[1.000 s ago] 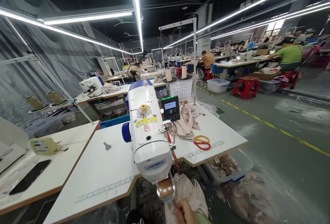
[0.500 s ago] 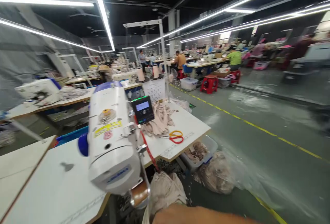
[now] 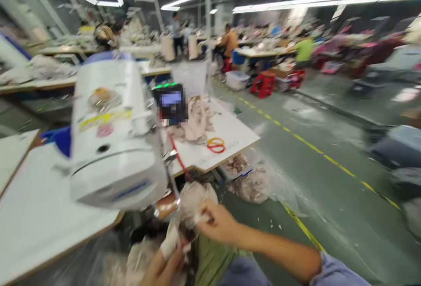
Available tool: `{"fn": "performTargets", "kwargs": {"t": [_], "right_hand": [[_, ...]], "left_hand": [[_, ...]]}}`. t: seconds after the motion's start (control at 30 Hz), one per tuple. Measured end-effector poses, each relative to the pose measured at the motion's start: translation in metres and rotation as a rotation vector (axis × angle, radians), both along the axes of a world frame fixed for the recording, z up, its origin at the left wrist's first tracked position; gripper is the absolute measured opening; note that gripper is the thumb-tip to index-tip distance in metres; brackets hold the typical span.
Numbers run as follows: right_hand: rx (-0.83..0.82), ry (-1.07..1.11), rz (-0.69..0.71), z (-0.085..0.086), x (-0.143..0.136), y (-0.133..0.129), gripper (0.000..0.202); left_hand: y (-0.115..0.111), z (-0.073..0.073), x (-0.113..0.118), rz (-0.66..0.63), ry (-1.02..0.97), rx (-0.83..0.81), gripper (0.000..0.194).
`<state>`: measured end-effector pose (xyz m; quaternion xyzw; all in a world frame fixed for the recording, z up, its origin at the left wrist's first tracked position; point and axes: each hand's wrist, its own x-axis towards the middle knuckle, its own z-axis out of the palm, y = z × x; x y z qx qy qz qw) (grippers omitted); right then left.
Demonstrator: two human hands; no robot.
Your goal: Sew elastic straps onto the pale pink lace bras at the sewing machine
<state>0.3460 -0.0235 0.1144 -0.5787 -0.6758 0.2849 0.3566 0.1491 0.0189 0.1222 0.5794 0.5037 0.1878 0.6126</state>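
Note:
My right hand (image 3: 219,223) is closed, its fingertips pinching the beige fabric (image 3: 197,196) that hangs by the sewing machine's front end. Lower down, my left hand (image 3: 167,262) is closed around a pale part of the cloth (image 3: 171,238), below and left of the right hand. Both hands are somewhat blurred. The white sewing machine (image 3: 115,145) stands left of them, with a shiny metal and brown part (image 3: 166,206) at its lower end just above my left hand. More pale cloth (image 3: 141,259) lies bunched beside the left hand.
Red-and-yellow-handled scissors (image 3: 216,145) and a beige fabric pile (image 3: 197,121) lie on the white table (image 3: 237,134). A control screen (image 3: 171,101) stands beside the machine. Under the table are a bin of scraps (image 3: 235,165) and a plastic bag (image 3: 253,185). People work behind.
The view has tilted down and shifted. My left hand has come into view at the cloth, and my right arm, formerly low at the bottom edge, now shows with its hand on the fabric.

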Motion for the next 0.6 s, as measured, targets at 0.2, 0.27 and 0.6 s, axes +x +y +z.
{"fn": "performTargets", "kwargs": {"t": [0.2,0.27,0.6], "right_hand": [[0.018,0.013,-0.039,-0.017,-0.002,0.004,0.022],[0.098,0.004,0.027,-0.015,-0.009,0.002,0.019],[0.243,-0.002,0.002,-0.012,-0.04,0.012,0.016]], "left_hand": [[-0.008,-0.006,-0.007,0.39,-0.339,-0.285,0.055],[-0.009,-0.01,-0.003,0.47,-0.387,-0.283,0.052],[-0.022,-0.022,0.008,0.458,-0.477,-0.124,0.027]]}}
